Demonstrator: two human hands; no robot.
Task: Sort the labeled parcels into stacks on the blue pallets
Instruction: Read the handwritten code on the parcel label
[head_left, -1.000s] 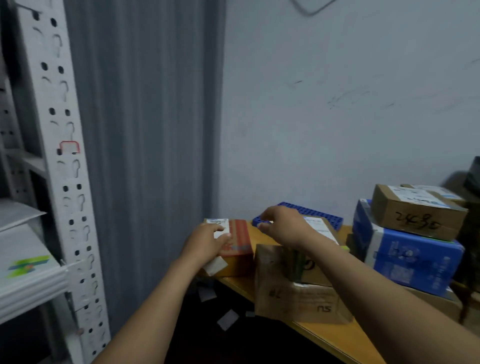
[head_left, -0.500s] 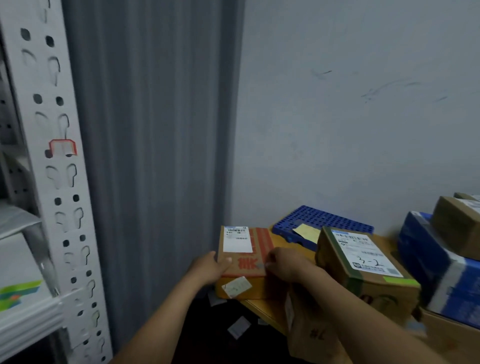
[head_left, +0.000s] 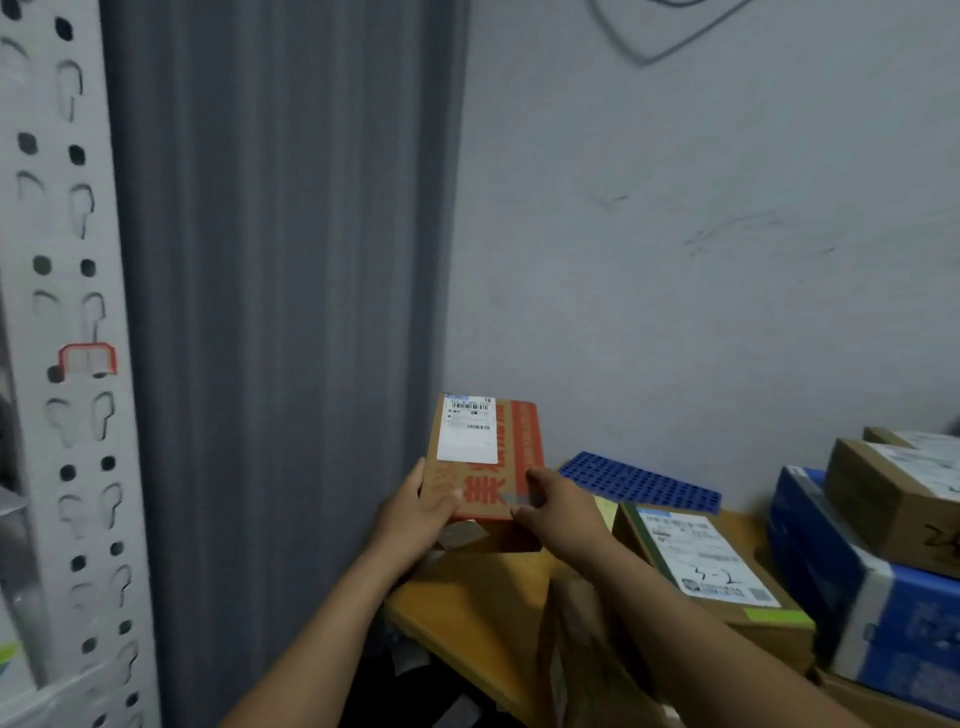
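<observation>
parcel (head_left: 485, 457) — between left hand (head_left: 415, 514), right hand (head_left: 558, 506)

Both hands hold a flat cardboard parcel (head_left: 485, 457) with red print and a white shipping label, tilted up above the wooden table (head_left: 467, 608): left hand (head_left: 415, 519) at its 7 o'clock corner, thumb on top; right hand (head_left: 558, 506) at its 5 o'clock edge. A blue pallet (head_left: 641, 480) lies at 3 o'clock, and beside it a box marked "3-2" (head_left: 711, 566).

A shelf upright (head_left: 67, 364) fills the frame's left edge. Parcels (head_left: 711, 561) crowd the table (head_left: 467, 618) lower right. A pallet (head_left: 639, 480) lies behind them.
</observation>
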